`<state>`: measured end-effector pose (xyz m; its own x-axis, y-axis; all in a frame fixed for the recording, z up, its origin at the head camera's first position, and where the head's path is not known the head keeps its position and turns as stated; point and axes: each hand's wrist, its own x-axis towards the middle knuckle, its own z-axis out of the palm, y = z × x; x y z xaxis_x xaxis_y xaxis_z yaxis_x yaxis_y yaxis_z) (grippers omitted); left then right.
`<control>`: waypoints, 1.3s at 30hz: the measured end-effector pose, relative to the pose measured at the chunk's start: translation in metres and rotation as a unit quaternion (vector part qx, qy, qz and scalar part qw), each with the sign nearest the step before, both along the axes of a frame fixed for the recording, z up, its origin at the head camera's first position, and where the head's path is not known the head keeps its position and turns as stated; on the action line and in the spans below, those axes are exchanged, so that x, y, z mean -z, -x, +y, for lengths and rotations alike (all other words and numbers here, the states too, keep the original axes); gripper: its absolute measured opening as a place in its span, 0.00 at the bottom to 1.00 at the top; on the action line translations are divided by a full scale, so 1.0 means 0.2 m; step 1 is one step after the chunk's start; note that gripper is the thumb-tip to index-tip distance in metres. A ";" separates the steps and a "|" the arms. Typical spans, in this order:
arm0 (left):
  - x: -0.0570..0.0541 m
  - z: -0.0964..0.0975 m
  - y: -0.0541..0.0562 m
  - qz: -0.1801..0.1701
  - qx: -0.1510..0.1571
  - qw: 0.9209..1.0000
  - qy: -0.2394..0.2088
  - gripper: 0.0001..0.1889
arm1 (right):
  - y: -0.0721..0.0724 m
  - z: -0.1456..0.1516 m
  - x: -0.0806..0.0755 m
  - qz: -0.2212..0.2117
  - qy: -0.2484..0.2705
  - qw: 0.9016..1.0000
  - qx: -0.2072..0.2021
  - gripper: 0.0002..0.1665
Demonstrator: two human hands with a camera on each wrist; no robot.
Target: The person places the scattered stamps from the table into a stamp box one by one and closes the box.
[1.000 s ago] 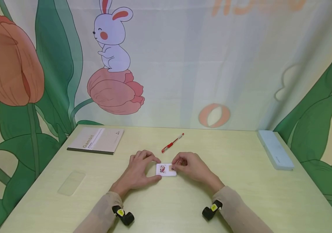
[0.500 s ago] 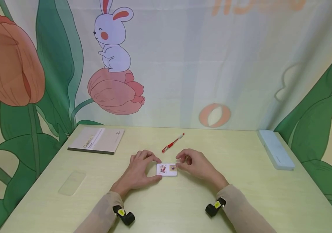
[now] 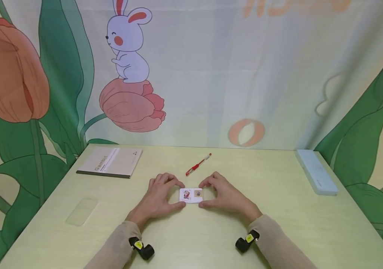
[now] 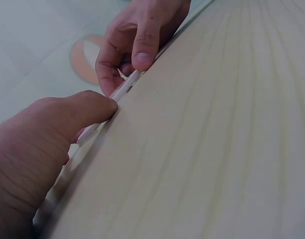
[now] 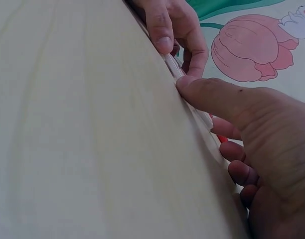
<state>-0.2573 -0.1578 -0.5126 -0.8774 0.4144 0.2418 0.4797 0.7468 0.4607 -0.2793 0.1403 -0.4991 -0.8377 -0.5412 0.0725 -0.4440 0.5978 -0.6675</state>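
Note:
A small, thin white rectangular card-like piece lies near the middle of the table. Two little square pictures show on its upper face, a reddish one on the left and a tan one on the right. My left hand pinches its left end, thumb at the near edge and forefinger at the far edge. At the right end, my right hand holds it the same way. Both wrist views show its white edge low against the table between the thumbs.
Beyond the hands lies a red pen. A notebook is at the back left, with a clear flat case nearer on that side. A pale blue box lies at the right edge. Behind the table hangs a printed curtain.
My right hand moved from the tan picture, drew slightly back right, then came to grip the piece's right end with thumb and forefinger. The left hand has kept its hold.

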 end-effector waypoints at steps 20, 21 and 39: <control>-0.02 0.02 0.00 0.014 0.011 1.000 0.005 0.31 | 0.00 0.03 0.01 0.005 0.012 1.000 0.004 0.31; -0.02 0.02 0.00 0.017 0.010 1.000 0.008 0.33 | 0.00 0.03 0.01 0.007 0.013 1.000 0.004 0.31; -0.22 -0.24 -0.12 0.022 -0.042 0.998 -0.031 0.54 | 0.00 0.01 0.02 0.005 0.012 1.000 0.006 0.30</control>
<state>-0.2329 -0.2062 -0.4689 -0.8966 0.3221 0.3040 0.4369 0.7557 0.4878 -0.2793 0.1431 -0.5022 -0.8431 -0.5294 0.0941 -0.4442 0.5872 -0.6767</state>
